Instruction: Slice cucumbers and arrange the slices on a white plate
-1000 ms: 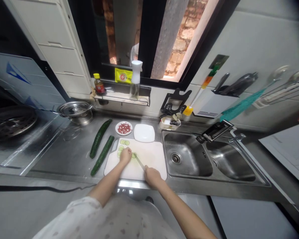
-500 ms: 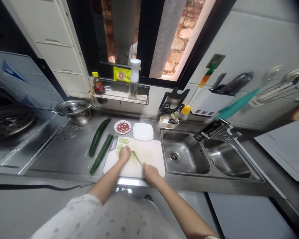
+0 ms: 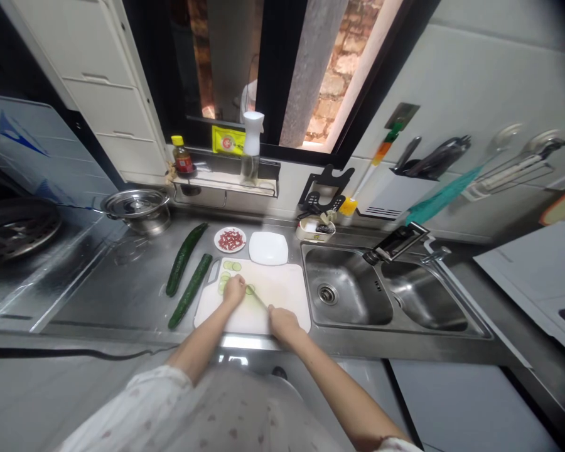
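Observation:
My right hand [image 3: 284,327] grips the handle of a knife [image 3: 260,299], its blade slanting up and left over the white cutting board [image 3: 286,289]. Close to the blade's tip lies a round cucumber slice [image 3: 250,289]. My left hand [image 3: 234,290] is closed on the board's left half, fingers drawn together; whatever they pinch is too small to make out. Several pale green cucumber slices [image 3: 232,266] lie on the board beyond and beside that hand. Two whole dark green items, a cucumber [image 3: 191,292] and another cucumber [image 3: 185,258], rest on the steel counter to the left.
Behind the board stand a small plate of chopped red pieces [image 3: 230,240] and a white square dish [image 3: 268,248]. A double sink [image 3: 348,285] with a black faucet [image 3: 395,245] is on the right. A lidded steel pot [image 3: 139,210] sits at the back left, near the stove.
The whole view has shifted slightly. Both hands keep nearly the same place on the board, and the knife blade now looks thinner, turned more edge-on.

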Tool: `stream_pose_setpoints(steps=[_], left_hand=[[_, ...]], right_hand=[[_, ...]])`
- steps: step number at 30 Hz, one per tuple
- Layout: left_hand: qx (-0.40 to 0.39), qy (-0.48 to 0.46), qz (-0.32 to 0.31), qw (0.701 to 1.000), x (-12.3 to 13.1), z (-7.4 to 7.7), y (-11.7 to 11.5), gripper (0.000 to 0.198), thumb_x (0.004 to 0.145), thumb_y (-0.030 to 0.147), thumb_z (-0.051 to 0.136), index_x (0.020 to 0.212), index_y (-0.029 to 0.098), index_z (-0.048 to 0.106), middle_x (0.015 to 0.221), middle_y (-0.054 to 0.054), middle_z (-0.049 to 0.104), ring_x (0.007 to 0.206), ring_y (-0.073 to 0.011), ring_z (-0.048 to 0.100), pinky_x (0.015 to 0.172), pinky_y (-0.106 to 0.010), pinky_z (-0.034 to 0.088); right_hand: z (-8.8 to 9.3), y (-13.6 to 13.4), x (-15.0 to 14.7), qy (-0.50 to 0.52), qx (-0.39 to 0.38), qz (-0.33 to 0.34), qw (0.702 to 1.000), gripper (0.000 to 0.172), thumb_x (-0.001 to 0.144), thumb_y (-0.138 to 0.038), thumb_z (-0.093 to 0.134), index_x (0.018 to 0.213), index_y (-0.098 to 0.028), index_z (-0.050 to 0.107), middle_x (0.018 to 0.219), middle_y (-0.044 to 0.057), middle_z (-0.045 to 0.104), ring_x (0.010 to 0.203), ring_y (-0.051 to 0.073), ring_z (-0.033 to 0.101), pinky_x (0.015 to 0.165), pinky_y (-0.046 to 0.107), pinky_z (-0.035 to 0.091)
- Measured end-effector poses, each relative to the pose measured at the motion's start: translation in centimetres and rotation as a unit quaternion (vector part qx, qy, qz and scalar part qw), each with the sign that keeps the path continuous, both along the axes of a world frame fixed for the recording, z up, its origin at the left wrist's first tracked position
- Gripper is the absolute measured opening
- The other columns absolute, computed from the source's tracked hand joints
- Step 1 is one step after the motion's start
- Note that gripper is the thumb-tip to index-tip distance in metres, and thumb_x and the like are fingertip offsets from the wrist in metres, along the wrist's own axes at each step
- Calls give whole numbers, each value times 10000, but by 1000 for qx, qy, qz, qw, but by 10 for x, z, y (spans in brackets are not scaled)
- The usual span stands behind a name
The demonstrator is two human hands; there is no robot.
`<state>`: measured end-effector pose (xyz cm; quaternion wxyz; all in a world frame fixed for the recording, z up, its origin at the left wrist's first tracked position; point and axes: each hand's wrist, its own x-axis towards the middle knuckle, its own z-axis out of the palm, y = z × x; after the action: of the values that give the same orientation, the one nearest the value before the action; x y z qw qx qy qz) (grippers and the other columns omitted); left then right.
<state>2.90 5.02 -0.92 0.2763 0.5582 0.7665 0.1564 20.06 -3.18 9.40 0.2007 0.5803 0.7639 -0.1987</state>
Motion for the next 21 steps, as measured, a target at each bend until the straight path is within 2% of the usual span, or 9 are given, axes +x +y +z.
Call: stream_pose_setpoints(steps=[11, 21], left_hand=[[1, -6, -2, 1000, 0, -1, 1, 93, 789, 193, 608, 878, 181, 633, 922, -64, 680, 873, -179, 612, 696, -239, 388], [5, -2, -10, 1000, -1, -5, 2, 104, 800, 176, 579, 887, 186, 636, 918, -65, 674, 854, -178, 608, 694, -241, 387]], right_hand=[[8, 5, -2, 5, -16, -6, 1000, 324, 881, -112, 370, 1157, -140, 538, 1006, 174, 673, 998, 256, 641, 770, 351, 477], [2, 2, 6, 2, -9, 2, 1000, 336, 879, -110, 356, 1159, -137, 541, 1006, 177, 676, 979, 254, 647, 754, 340, 478]])
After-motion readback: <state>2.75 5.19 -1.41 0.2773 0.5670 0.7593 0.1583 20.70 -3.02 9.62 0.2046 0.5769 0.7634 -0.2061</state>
